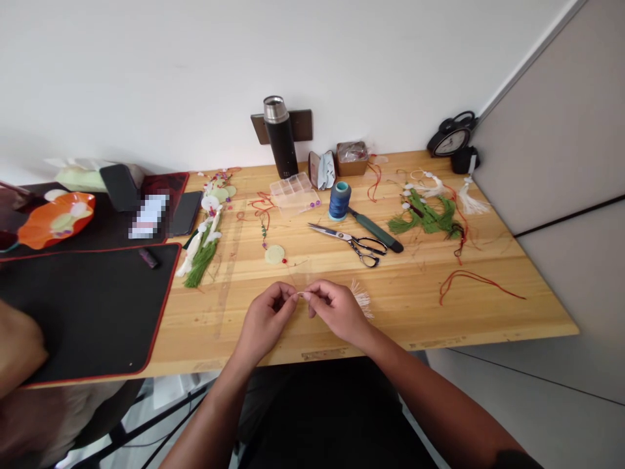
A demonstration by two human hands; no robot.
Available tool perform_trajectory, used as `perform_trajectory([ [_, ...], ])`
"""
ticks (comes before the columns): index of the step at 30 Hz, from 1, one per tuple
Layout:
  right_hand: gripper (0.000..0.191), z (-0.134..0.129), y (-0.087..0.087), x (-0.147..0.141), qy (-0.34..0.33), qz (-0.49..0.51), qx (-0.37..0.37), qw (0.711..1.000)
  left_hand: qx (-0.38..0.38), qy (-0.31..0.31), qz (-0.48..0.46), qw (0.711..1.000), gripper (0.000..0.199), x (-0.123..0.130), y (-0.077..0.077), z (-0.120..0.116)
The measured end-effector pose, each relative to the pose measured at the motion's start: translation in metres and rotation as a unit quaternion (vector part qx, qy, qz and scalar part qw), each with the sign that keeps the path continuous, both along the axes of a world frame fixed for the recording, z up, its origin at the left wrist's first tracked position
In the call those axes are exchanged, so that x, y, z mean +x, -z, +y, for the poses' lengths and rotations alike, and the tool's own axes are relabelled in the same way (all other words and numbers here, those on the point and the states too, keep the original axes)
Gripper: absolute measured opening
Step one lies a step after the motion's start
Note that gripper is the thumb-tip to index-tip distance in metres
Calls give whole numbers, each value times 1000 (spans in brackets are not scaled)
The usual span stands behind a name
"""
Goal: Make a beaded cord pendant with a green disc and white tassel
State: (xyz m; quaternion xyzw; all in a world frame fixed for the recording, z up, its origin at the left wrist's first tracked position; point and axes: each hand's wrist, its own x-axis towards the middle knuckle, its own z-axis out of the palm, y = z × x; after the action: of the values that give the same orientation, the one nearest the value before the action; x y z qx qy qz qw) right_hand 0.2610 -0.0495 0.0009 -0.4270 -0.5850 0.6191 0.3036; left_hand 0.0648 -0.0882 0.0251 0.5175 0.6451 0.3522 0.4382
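My left hand (266, 320) and my right hand (339, 312) meet above the wooden tabletop (415, 312), pinching a thin pale thread (300, 295) between their fingertips. Just past my right hand lies a small white tassel (362, 299), partly hidden by it. Ahead of my left hand rests a pale green disc pendant (274, 255) on a beaded red cord. Tailor's scissors (349, 242) lie farther ahead of my right hand, beside a blue thread spool (339, 200) and a green-handled tool (375, 230).
A black red-edged desk mat (88, 306) covers the table's left end, and part of another person (19, 345) shows at the left edge. Green-and-white tasselled ornaments (427, 216), (202, 247), a plastic compartment box (293, 193), a black flask (282, 137) and an alarm clock (450, 137) stand around.
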Motion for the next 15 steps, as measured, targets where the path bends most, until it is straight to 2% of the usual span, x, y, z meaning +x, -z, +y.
perform_trajectory([
  [15, 19, -2, 4, 4, -23, -39, 31, 998, -1, 7, 20, 1000, 32, -1, 4, -1],
])
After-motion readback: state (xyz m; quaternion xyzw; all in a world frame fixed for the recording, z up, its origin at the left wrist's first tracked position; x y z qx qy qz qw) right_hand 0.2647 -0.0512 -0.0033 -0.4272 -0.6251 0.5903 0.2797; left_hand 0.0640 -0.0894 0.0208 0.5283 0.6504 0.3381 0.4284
